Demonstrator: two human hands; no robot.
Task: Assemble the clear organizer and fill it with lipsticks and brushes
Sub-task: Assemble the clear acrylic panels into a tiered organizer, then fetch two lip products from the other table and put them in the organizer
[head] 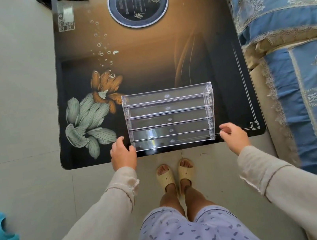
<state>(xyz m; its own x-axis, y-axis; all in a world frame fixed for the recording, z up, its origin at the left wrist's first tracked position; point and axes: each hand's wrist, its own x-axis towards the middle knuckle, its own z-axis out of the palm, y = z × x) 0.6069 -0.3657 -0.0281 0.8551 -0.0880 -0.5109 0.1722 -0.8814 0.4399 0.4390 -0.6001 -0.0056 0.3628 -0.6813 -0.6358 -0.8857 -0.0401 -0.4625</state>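
Two hands [123, 156] [234, 136] flank one five-tier organizer [169, 118].

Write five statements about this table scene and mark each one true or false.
1. The clear organizer stands on the dark table. True.
2. Lipsticks fill the organizer's front row. False: every row in it is empty.
3. The left hand is at the organizer's near left corner. True.
4. The right hand holds a brush. False: it holds nothing and is just off the near right corner, fingers loosely curled.
5. The round disc lies between the two hands. False: it lies at the far end of the table, well beyond the organizer.
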